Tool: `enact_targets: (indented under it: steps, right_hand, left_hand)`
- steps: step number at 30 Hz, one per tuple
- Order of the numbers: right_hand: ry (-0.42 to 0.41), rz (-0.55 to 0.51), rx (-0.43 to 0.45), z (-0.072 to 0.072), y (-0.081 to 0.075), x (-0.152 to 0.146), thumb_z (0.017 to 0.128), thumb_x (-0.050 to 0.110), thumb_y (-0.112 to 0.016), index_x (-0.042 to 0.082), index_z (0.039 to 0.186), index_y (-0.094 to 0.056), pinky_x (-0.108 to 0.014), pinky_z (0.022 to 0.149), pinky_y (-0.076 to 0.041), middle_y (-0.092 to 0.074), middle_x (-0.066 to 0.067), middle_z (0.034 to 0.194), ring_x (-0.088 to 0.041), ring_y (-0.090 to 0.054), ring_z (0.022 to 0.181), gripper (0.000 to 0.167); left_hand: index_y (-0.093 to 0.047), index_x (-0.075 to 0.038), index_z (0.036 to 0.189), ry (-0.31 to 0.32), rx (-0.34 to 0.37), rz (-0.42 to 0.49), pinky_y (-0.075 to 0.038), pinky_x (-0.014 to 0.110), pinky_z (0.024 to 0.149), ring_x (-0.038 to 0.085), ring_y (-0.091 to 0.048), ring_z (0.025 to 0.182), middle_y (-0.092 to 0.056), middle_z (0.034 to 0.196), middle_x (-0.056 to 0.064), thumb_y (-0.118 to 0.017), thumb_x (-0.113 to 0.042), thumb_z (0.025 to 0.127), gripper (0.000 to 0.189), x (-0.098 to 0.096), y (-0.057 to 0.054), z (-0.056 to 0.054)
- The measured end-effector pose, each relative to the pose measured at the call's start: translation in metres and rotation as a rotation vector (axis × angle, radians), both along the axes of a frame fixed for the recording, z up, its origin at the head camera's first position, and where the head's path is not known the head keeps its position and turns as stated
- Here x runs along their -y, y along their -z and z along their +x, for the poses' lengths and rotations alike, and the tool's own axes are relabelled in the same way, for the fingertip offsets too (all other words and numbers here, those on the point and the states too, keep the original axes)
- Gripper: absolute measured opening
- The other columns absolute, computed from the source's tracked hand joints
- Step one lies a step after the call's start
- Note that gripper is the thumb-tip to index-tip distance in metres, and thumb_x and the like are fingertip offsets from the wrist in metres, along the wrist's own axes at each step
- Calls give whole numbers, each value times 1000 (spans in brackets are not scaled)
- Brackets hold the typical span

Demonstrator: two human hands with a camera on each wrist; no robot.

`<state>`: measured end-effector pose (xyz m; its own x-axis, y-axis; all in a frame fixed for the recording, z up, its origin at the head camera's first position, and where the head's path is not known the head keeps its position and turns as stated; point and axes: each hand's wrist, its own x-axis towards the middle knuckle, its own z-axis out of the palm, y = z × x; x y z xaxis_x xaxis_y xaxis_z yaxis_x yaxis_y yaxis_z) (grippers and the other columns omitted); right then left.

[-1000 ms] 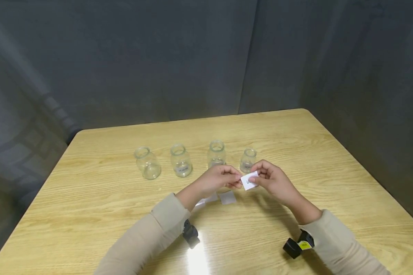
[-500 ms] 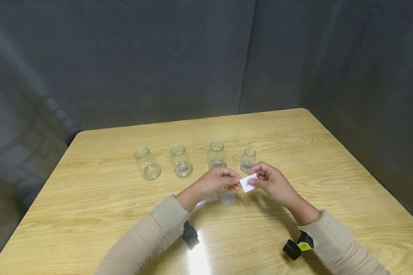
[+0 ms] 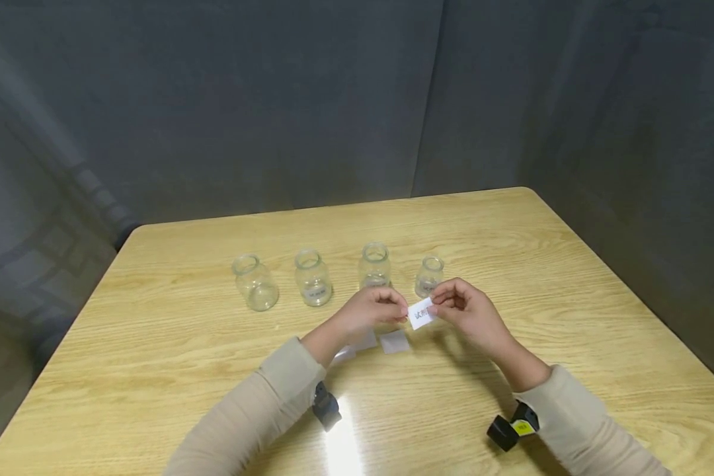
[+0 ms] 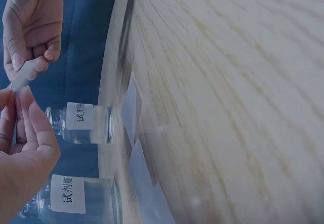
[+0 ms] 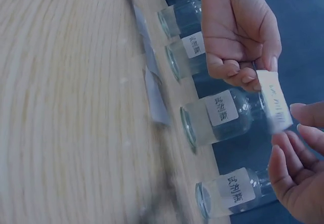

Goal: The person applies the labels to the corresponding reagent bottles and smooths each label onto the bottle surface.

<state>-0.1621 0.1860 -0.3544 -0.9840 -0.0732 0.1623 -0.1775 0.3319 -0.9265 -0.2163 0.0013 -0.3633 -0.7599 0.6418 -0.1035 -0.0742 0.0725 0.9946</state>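
Between both hands is a small white label (image 3: 420, 313) with printed black characters, tilted above the table. My left hand (image 3: 369, 313) pinches its left edge between thumb and finger. My right hand (image 3: 470, 314) pinches the opposite edge, covering the end of the print. In the right wrist view the label (image 5: 274, 100) spans the gap between the two sets of fingertips. Behind the hands stand the glass jars: an unlabelled jar (image 3: 256, 284) at far left, a labelled jar (image 3: 313, 281), another labelled jar (image 3: 374, 264), and a smaller labelled jar (image 3: 430, 276) at right.
Several pieces of white paper, among them a square piece (image 3: 395, 342), lie on the wooden table (image 3: 184, 370) below the left hand. A dark curtain (image 3: 274, 99) hangs behind the table. Each wrist wears a black camera (image 3: 504, 433).
The label has shifted slightly left and turned, so more of its print shows. My right thumb has slid from its face toward its right edge. The jars have not moved.
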Motion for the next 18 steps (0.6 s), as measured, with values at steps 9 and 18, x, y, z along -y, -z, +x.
enact_targets:
  steps: [9,18]
  right_hand:
    - [-96,6,62,0,2,5,76,1,-62,-7,93,-50,-24,67,-47,-55,-15,88,-18,-53,77,23]
    - [-151,2,101,1,9,13,75,2,-64,-8,95,-49,-26,69,-47,-56,-14,89,-22,-55,81,26]
  left_hand:
    - [-58,3,89,7,-88,-110,-46,27,74,12,-54,77,-57,81,3,-57,-6,80,12,1,-1,-1]
    - [-61,-4,85,41,-106,-174,-44,25,74,12,-54,81,-59,83,1,-60,-11,79,10,-3,6,3]
